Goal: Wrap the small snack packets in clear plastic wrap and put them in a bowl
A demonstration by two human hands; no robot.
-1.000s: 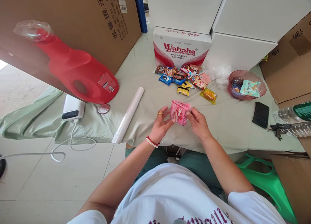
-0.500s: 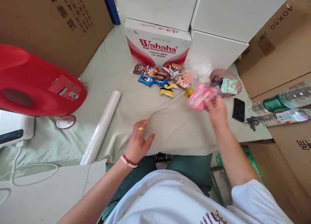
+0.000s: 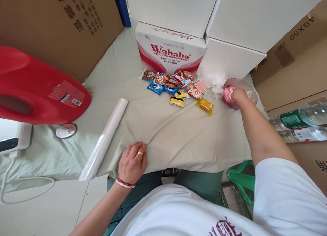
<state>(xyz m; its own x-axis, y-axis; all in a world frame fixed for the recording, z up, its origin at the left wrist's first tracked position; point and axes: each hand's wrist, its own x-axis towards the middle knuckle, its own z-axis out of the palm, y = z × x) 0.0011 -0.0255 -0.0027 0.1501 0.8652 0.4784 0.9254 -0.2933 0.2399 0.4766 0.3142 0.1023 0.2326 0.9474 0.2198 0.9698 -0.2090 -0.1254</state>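
Note:
My right hand [image 3: 238, 94] reaches out to the pink plastic bowl [image 3: 251, 91] at the right and is closed on a pink snack packet [image 3: 228, 92] at the bowl's near rim. My left hand [image 3: 133, 162] rests on the pale cloth [image 3: 166, 133] at the table's front edge, fingers curled loosely, holding nothing I can see. A heap of several wrapped snacks [image 3: 176, 84] lies in front of the Wahaha carton [image 3: 170, 53]. A yellow packet [image 3: 205, 106] lies apart, nearest the bowl.
A white roll [image 3: 104, 138] lies left of my left hand. A big red jug [image 3: 38, 89], a small round lid [image 3: 65, 130] and a white power bank [image 3: 12, 138] stand at left. Water bottles [image 3: 301, 121] lie at right. Cardboard and white boxes line the back. Crumpled clear plastic [image 3: 213, 79] sits by the bowl.
My right hand carried the pink packet from in front of me out to the bowl at the right. My left hand let go of it and dropped to the cloth edge.

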